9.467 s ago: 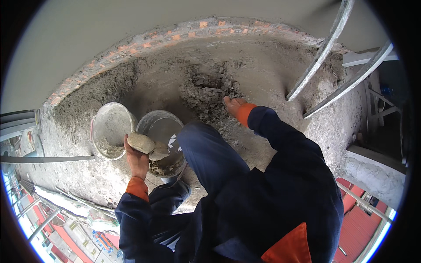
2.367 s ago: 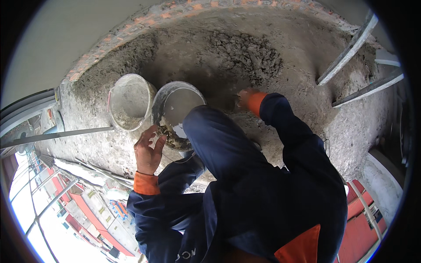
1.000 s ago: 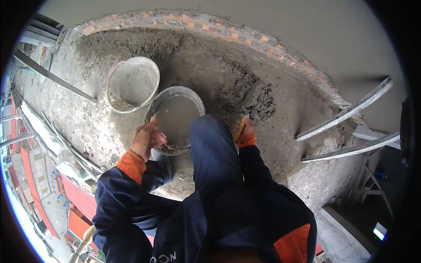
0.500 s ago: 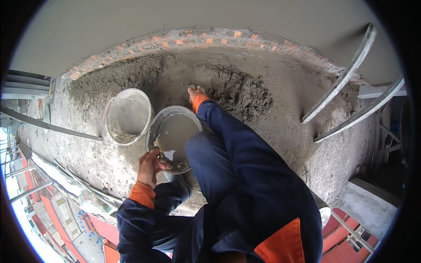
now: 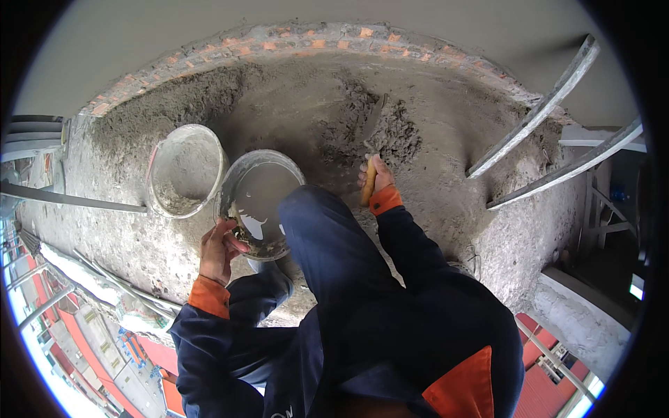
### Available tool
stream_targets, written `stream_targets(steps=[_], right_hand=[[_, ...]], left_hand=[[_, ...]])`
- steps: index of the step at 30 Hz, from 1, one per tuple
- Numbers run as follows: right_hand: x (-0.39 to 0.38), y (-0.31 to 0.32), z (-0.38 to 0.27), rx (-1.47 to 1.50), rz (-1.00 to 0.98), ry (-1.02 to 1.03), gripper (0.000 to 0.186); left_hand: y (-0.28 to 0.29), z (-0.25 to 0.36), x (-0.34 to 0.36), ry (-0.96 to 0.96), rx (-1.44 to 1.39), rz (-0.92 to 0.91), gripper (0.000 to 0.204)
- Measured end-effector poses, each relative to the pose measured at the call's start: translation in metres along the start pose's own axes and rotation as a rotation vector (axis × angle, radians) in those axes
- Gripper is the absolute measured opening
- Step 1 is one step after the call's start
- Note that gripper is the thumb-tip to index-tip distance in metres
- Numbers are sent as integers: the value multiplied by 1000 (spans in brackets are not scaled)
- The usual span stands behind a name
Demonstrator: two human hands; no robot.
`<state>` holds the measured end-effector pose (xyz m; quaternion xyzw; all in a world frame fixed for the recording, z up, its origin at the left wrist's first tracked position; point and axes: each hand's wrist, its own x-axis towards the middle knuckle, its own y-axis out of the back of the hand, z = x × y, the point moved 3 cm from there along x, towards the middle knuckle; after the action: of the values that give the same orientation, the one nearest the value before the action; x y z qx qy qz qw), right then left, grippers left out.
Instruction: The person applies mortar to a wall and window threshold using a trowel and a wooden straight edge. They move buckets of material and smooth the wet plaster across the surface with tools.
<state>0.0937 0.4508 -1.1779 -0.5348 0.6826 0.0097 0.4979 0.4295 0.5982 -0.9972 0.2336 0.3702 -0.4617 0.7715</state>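
Observation:
My right hand (image 5: 378, 174) is closed around the wooden handle of a trowel (image 5: 369, 181). Its grey blade reaches away from me into a heap of wet mortar (image 5: 397, 136). With my left hand (image 5: 220, 249) I grip the near left rim of a bucket (image 5: 298, 169) that stands by my knee. Murky grey water (image 5: 268, 191) fills part of it, with a bright reflection near my fingers. Touching it on the left is a second bucket (image 5: 152, 167), its inside coated in dried grey mortar.
A low strip of exposed brick (image 5: 317, 43) runs along the far side beneath a smooth grey wall (image 5: 209, 21). Two slanting poles (image 5: 543, 104) stand at the right; a metal bar (image 5: 77, 200) reaches in from the left. Rooftops (image 5: 97, 341) show far below, beyond the left edge.
My right hand has swung right from beside the water bucket to the mortar heap, and the trowel now shows in it. My left hand stays on the bucket rim. The whole view has shifted slightly.

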Motion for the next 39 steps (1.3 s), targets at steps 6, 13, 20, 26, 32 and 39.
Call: stream_targets(steps=[6,13,20,26,32,39], right_hand=[[-14,25,-6,-379,-116,-26,45],[28,23,85,-1119,-102,116,32],[17,20,28,-560,106,16,21],[-27,51,-22,-329,-29,-27,32],[-4,88,-64,-223,-39,-238,45],[-44,108,-134,-712,40,187,79]], left_hand=[[1,-2,-1,-7,-12,0,32],[-2,-4,-1,-21,48,2,32],[-11,0,3,-45,4,-20,25],[-14,3,3,-40,4,-8,28],[-22,9,3,-41,2,-53,29],[-46,-2,-28,17,-367,-162,34]])
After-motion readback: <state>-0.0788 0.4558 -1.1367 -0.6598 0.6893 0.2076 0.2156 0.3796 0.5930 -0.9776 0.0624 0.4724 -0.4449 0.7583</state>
